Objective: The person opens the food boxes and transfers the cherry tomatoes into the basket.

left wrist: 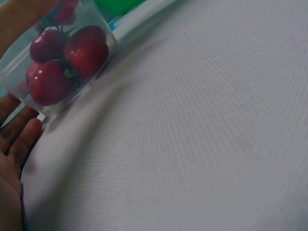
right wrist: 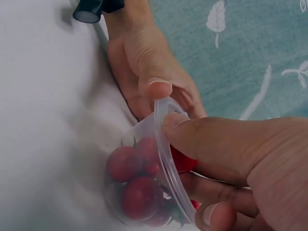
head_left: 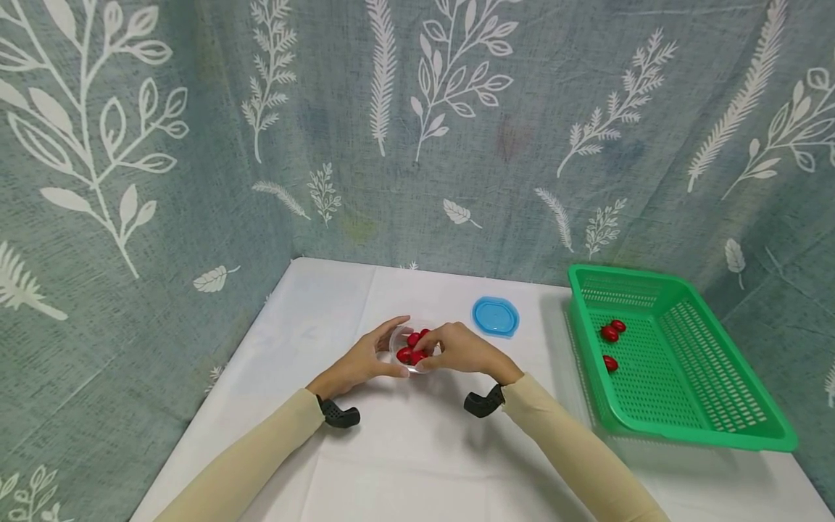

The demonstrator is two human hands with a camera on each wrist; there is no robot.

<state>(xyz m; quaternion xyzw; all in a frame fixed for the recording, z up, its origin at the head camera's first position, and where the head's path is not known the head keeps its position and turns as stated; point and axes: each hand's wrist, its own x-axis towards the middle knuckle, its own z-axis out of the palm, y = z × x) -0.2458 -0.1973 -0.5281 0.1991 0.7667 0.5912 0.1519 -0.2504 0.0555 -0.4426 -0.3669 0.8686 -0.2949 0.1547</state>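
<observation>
A small clear plastic container (head_left: 395, 348) stands on the white cloth, with several red cherry tomatoes (left wrist: 50, 83) inside, some showing green stems. My left hand (head_left: 360, 360) holds it from the left, its thumb at the near rim and the other fingers around the far side. Over the mouth of the container is my right hand (head_left: 464, 349), thumb and fingers bent inside the rim. Between them a bright red cherry tomato (right wrist: 183, 161) shows, partly hidden by the thumb. The right fingertips are largely out of sight among the tomatoes.
A blue lid (head_left: 496, 317) lies on the table behind my right hand. To the right stands a green perforated basket (head_left: 678, 377) holding 3 red tomatoes (head_left: 609, 333) along its left side. Patterned curtain (head_left: 417, 181) hangs behind and beside the white table (head_left: 391, 471).
</observation>
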